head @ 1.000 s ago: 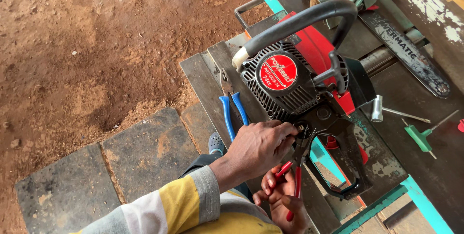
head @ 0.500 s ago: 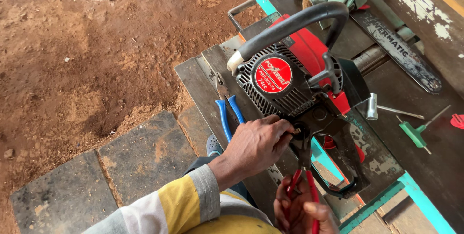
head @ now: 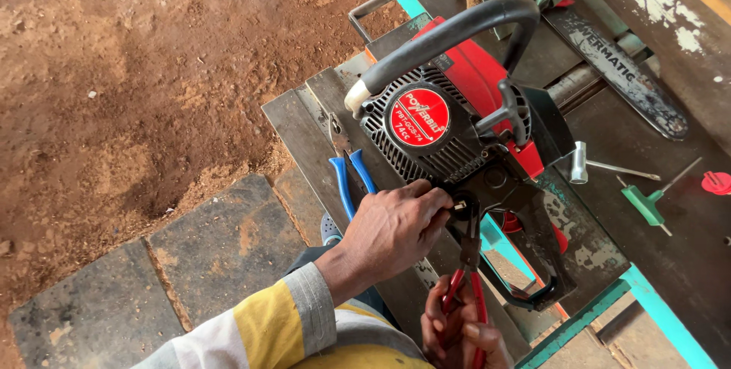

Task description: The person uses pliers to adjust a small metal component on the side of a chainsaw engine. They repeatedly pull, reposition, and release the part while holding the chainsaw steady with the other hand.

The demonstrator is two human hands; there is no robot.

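Centrally, chainsaw (head: 464, 125) on surface (head: 685, 262); left hand (head: 392, 228) pinching its lower housing, right hand (head: 464, 335) at bottom edge closed around red-handled pliers (head: 468, 270) nosing same spot.

The chainsaw (head: 464, 121) is red and black. One pair of pliers (head: 470, 281) has red handles, another (head: 349, 175) blue. The sleeve (head: 266, 331) has yellow, white and grey stripes.

Your right hand (head: 464, 335) has slid down the red-handled pliers (head: 468, 277), nearer the bench's near edge.
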